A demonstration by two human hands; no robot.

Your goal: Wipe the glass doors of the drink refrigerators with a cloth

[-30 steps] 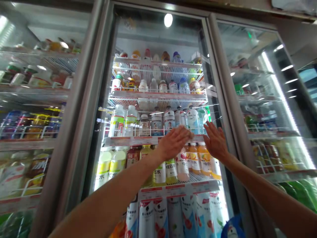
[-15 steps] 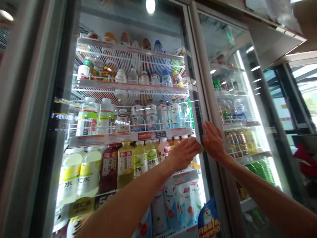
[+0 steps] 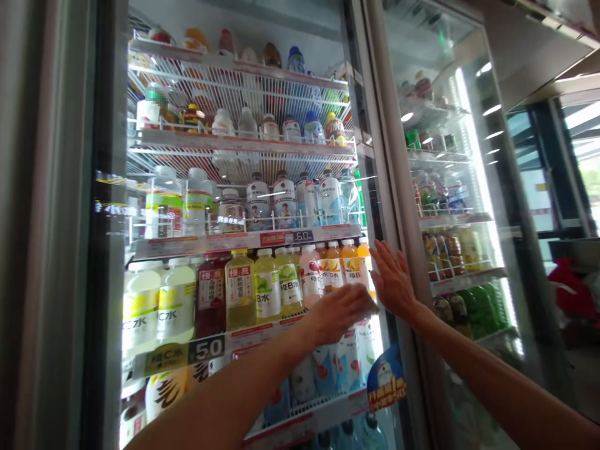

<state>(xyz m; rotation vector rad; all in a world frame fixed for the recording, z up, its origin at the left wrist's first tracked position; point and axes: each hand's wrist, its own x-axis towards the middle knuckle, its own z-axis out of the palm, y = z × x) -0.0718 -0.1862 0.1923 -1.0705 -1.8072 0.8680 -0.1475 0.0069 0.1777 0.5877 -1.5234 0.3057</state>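
My left hand (image 3: pixel 341 311) lies against the glass door (image 3: pixel 244 19) of a drinks fridge. Under its fingers is a small brownish cloth (image 3: pixel 371 305), mostly hidden by the hand, so its exact kind is hard to make out. My right hand (image 3: pixel 392 280), fingers stretched out, rests flat on the door's right edge by the grey frame (image 3: pixel 391 187) and holds nothing. Behind the glass, just above my left hand, stand orange-juice-coloured bottles (image 3: pixel 350 262) and a pink bottle (image 3: pixel 310 272).
Shelves of bottles fill the fridge, with a 5.0 price tag (image 3: pixel 207 349) low on the left. A round blue sticker (image 3: pixel 387 378) is on the door at lower right. A second glass door (image 3: pixel 440 150) stands to the right, and a window (image 3: pixel 579 147) lies beyond.
My left hand, with the cloth, has slid down the glass, uncovering the orange bottles. My right hand stays by the door edge. The view has shifted slightly.
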